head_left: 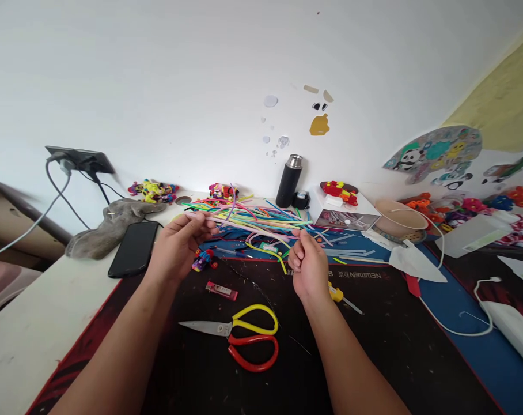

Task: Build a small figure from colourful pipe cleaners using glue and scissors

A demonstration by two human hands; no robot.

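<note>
While the left hand (180,241) and right hand (310,266) pinch a pale pink strand (220,220) stretched above the desk (41,334), it appears unshaped, many loose strands (244,212) lie beyond it, and the scissors (222,329) rest untouched.

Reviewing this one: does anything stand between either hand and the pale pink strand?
Nothing visible does: the left hand pinches the pale pink strand near one end, the right hand near the other. The heap of coloured strands lies beyond it.
</note>
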